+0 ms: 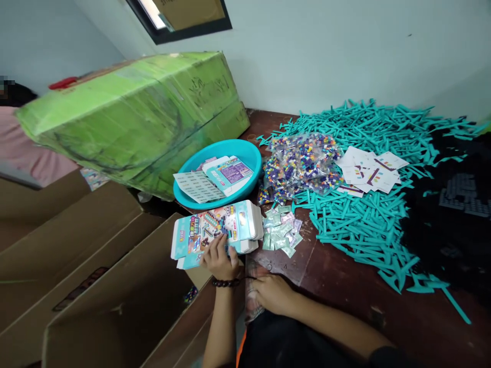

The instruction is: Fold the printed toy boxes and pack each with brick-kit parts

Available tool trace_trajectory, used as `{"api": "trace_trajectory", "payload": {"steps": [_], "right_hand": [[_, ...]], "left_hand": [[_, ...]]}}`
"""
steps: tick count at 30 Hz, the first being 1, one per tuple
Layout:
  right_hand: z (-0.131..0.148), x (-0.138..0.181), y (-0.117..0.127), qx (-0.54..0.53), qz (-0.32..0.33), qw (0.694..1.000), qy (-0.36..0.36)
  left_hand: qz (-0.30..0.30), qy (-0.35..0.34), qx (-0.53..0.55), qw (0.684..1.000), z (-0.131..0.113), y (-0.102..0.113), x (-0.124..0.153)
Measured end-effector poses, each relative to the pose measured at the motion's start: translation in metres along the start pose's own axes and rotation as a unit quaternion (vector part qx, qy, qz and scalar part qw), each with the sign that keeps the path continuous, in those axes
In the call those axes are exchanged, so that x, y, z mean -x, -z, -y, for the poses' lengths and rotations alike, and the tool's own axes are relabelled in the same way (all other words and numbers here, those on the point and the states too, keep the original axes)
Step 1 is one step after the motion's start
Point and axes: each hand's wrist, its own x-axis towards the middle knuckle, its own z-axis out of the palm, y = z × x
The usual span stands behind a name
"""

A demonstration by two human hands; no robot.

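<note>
At the near edge of the dark wooden table (345, 286) by a pale wall (326, 51), the left hand (219, 258) grips a printed cardboard box (215, 230); the right hand (271, 295) rests with curled fingers (264, 291) on checked cloth (250, 301), near teal plastic strips (356, 225).

My counter (345, 291) is dark reddish-brown wood, scuffed toward the near right corner. Along the far edge, a heap of teal plastic strips (356, 230) spreads rightward, with clear bags of small multicoloured pieces (303, 166) and white printed sheets (368, 171) lying on it. A teal basin (230, 144) sits near the far left corner, pale foil packets (280, 230) lie toward the left edge, and a black cloth (448, 245) covers the right end.
</note>
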Motion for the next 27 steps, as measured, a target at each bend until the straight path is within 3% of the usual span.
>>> {"api": "trace_trajectory", "payload": {"steps": [7, 11, 14, 18, 21, 27], "right_hand": [[-0.012, 0.020, 0.000, -0.092, -0.027, 0.995, 0.013], [-0.018, 0.020, 0.003, -0.158, -0.091, 0.983, 0.004], [-0.023, 0.012, 0.008, -0.201, -0.157, 0.967, -0.011], [-0.028, 0.001, 0.015, -0.240, -0.233, 0.942, -0.025], [-0.028, -0.002, 0.017, -0.256, -0.255, 0.932, -0.022], [-0.025, 0.002, 0.005, -0.253, -0.228, 0.940, -0.004]], "left_hand": [[0.017, 0.079, -0.008, 0.997, 0.003, 0.000, -0.005], [-0.058, 0.175, -0.037, 0.982, 0.009, 0.013, -0.013], [-0.103, 0.222, -0.068, 0.967, 0.016, 0.028, 0.001], [0.004, 0.194, -0.074, 0.978, 0.024, 0.045, 0.046], [0.062, 0.197, -0.098, 0.973, 0.039, 0.050, 0.070], [0.116, 0.234, -0.150, 0.954, 0.088, 0.045, 0.071]]}}
